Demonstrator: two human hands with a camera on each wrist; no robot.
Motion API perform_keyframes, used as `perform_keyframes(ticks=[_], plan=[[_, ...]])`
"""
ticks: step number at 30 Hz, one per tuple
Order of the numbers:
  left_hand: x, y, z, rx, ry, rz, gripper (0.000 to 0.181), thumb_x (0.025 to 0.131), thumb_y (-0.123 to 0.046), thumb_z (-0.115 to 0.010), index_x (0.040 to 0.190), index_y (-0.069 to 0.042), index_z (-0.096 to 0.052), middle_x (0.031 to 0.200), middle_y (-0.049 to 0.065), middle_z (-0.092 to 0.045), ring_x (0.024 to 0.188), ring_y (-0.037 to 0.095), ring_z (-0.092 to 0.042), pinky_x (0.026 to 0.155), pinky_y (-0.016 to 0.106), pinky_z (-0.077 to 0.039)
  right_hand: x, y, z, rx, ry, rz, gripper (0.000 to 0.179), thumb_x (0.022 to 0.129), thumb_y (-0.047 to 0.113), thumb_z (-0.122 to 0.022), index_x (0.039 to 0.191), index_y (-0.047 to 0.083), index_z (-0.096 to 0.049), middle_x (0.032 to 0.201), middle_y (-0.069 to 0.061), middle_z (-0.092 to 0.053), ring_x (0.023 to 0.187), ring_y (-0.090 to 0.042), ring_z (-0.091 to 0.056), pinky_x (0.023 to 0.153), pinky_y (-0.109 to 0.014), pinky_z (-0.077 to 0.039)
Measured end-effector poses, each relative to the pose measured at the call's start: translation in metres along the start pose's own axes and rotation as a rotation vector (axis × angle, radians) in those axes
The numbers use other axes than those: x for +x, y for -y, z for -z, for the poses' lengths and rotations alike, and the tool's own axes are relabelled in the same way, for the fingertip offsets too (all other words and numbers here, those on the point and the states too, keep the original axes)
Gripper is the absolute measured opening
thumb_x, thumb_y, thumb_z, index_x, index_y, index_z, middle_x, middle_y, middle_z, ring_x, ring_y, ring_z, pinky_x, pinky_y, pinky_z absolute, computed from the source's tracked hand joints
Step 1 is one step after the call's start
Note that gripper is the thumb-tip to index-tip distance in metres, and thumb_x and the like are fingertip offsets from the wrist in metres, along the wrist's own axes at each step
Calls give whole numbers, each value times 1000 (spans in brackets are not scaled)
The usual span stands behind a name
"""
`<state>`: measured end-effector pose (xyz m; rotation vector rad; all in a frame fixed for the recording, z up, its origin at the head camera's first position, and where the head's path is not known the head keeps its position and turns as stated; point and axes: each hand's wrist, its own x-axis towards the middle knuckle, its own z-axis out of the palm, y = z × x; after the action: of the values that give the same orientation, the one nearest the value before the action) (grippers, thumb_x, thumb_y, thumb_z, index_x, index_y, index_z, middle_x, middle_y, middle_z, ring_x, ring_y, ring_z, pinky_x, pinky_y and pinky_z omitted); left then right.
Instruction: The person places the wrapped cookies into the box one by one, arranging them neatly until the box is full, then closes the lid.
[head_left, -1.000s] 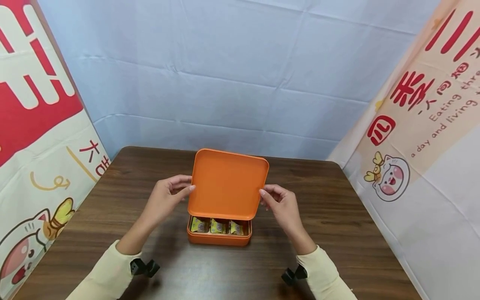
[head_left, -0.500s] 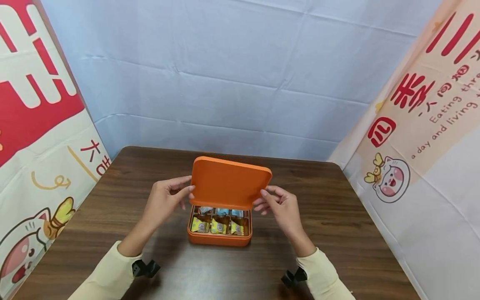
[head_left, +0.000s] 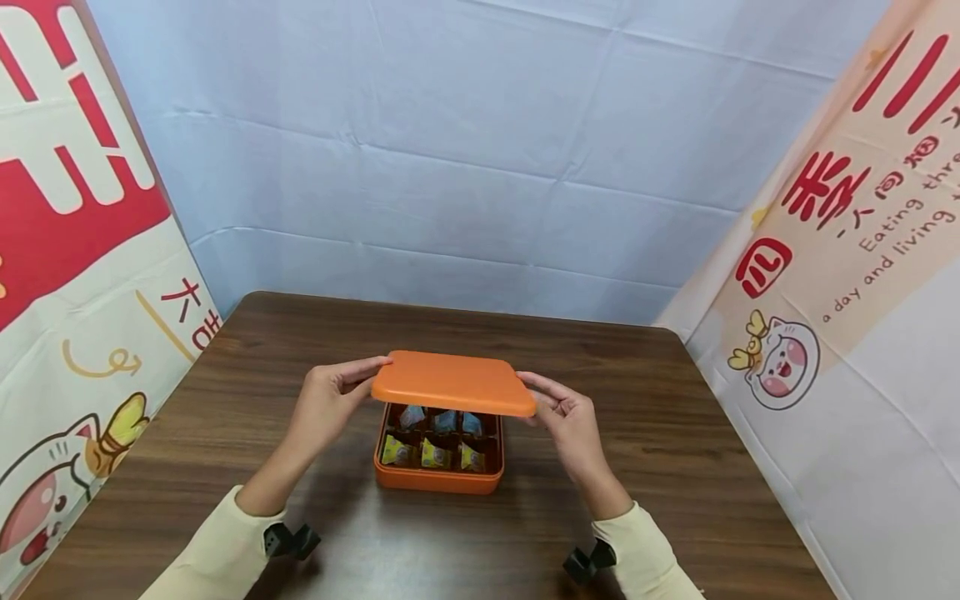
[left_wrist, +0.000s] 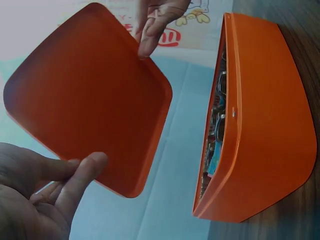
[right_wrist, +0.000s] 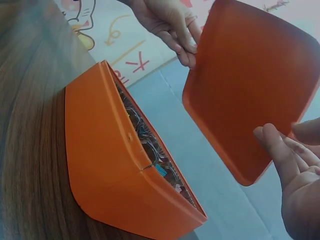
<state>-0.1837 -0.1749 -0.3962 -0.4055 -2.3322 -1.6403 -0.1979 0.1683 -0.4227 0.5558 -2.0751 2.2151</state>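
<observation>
An orange lid [head_left: 453, 379] is held up over the back part of an orange box [head_left: 438, 481], apart from its rim. My left hand [head_left: 326, 408] pinches the lid's left edge between thumb and fingers. At the opposite edge, my right hand [head_left: 570, 421] pinches it the same way. Both wrist views show the lid's rimmed underside [left_wrist: 95, 100] and the gap between it and the box. Inside the box, yellow-wrapped pieces [head_left: 435, 454] sit in the front row of compartments and blue-wrapped pieces [head_left: 445, 421] in the back row, partly shaded by the lid.
The box stands on a dark wood-grain table [head_left: 637, 467]. A pale blue cloth [head_left: 450, 167] hangs behind the table, with printed banners on the left [head_left: 90, 317] and right [head_left: 847, 350]. Each wrist wears a small black camera [head_left: 291, 542].
The lid has swung from nearly upright, underside facing me, down to nearly level with its top showing. Both rows in the box have come into view. The box has stayed put.
</observation>
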Motion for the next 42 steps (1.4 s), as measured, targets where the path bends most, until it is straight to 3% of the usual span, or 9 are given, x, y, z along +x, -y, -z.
perform_keyframes(ticks=[4,8,13,17,24,34,42], plan=[[-1,1,2,-46,31,25,33,100,-1,-62,132,-7,-69,131,12,-67,109,18,-70,80,24,-59,0,1,-1,77,14,4,41,106,15,-57,134,-14,-57,109,-7,-76,94,-19,-74,76,-31,-62],[-1,2,3,-143,80,91,33,104,-4,-56,135,-7,-66,136,13,-63,115,19,-67,87,28,-58,1,1,-3,101,2,-22,41,106,17,-57,132,-14,-58,103,-7,-76,87,-18,-74,71,-30,-61],[-3,5,4,-174,99,183,38,106,-18,-57,142,-7,-60,130,15,-68,103,14,-71,84,30,-60,3,0,-7,62,-30,-99,40,101,15,-65,134,-6,-59,96,-6,-75,83,-17,-73,67,-32,-62],[-4,9,3,-170,125,227,46,105,-18,-59,148,-5,-51,126,18,-69,98,15,-73,82,31,-60,3,-1,-9,32,-65,-161,47,97,14,-71,140,-1,-58,88,-4,-74,76,-15,-70,62,-30,-61],[-8,13,0,-163,183,212,46,106,-21,-56,148,-3,-50,144,18,-55,122,26,-63,89,31,-57,3,-3,-9,-57,-38,-178,49,98,16,-70,144,5,-56,76,-7,-67,56,-16,-60,53,-29,-57],[-10,19,-7,-11,172,157,52,104,-24,-60,151,-5,-46,151,15,-48,132,30,-55,99,39,-52,2,-6,-10,-250,66,-224,59,100,29,-67,153,16,-45,59,-8,-54,46,-15,-47,41,-29,-41],[-15,31,-12,-17,219,166,55,104,-16,-59,152,4,-40,153,21,-43,136,33,-49,104,42,-47,-1,-14,-8,-300,207,-285,73,101,32,-66,161,16,-28,63,-15,-59,44,-15,-47,41,-26,-43]])
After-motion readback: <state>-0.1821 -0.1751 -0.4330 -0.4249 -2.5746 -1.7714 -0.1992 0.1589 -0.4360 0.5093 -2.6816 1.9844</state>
